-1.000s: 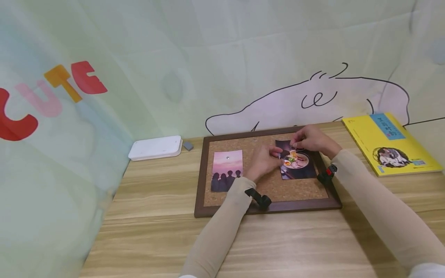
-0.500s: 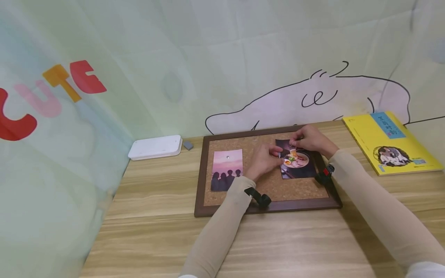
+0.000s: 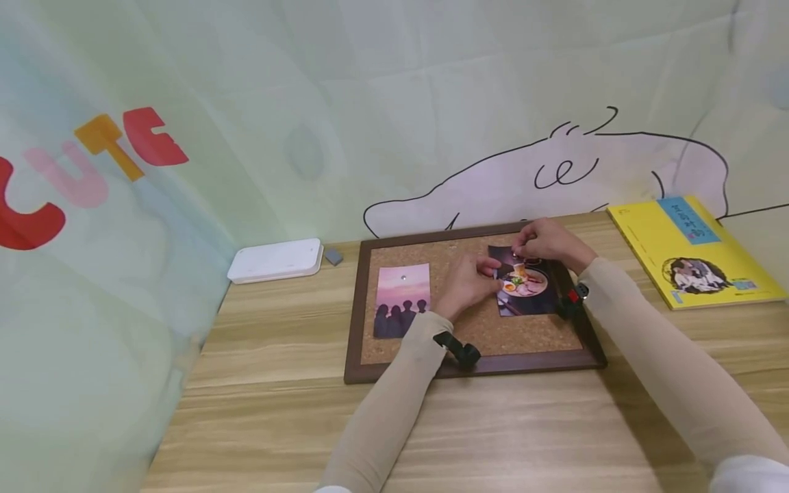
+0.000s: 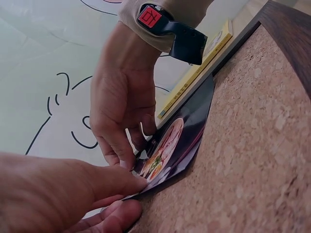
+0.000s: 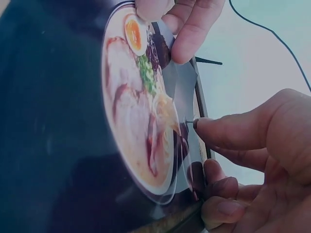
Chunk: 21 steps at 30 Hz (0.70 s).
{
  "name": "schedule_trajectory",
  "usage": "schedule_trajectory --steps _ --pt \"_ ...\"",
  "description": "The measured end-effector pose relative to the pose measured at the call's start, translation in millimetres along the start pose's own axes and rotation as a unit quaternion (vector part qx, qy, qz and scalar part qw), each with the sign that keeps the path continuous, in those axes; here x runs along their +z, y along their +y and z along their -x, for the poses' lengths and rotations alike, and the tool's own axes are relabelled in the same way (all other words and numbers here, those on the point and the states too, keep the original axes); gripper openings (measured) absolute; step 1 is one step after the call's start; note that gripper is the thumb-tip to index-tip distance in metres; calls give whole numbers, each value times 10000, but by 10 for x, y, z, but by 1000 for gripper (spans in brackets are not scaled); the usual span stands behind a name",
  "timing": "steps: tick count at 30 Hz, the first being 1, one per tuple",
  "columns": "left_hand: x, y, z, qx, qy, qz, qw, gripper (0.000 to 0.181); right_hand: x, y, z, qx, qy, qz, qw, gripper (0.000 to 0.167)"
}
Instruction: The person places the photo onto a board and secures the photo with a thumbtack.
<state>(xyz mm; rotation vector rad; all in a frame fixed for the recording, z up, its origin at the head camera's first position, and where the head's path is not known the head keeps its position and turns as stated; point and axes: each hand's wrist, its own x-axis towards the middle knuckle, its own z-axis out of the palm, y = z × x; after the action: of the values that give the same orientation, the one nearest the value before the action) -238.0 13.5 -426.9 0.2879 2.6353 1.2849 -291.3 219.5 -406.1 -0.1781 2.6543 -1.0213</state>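
Observation:
A dark photo of a ramen bowl (image 3: 531, 291) lies on the right part of a cork board (image 3: 462, 335) with a brown frame. My left hand (image 3: 465, 284) pinches its left edge; the left wrist view has the thumb (image 4: 129, 182) on the front. Near the top of the photo, my right hand (image 3: 551, 243) pinches a thumbtack (image 5: 195, 123). Its thin point reaches the photo's surface in the right wrist view, though how deep it sits cannot be told. On the board's left part hangs a pink sunset photo (image 3: 403, 294) with a tack near its top.
To the right of the board lies a yellow book (image 3: 696, 257). A white flat case (image 3: 277, 261) and a small grey block (image 3: 333, 258) are at the back left of the wooden table (image 3: 265, 383). A printed curtain (image 3: 370, 123) stands behind.
My right hand and wrist have shifted slightly left and up at the ramen photo's top. The left hand stays in place on the photo's edge.

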Motion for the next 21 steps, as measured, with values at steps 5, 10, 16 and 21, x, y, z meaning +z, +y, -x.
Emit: schedule_trajectory --steps 5,10,16,21 --pt "11 -3 -13 6 1 6 10000 32 -9 -8 -3 68 60 -85 9999 22" --pt "18 -4 -14 -22 -65 15 10000 32 -5 -22 4 130 85 -105 9998 22" --pt "4 -11 -2 -80 -50 -101 9999 32 8 -43 -14 87 12 -92 9999 21" --pt "7 -6 -14 -75 -112 -132 9998 31 5 -31 -20 136 -55 -123 9998 19"
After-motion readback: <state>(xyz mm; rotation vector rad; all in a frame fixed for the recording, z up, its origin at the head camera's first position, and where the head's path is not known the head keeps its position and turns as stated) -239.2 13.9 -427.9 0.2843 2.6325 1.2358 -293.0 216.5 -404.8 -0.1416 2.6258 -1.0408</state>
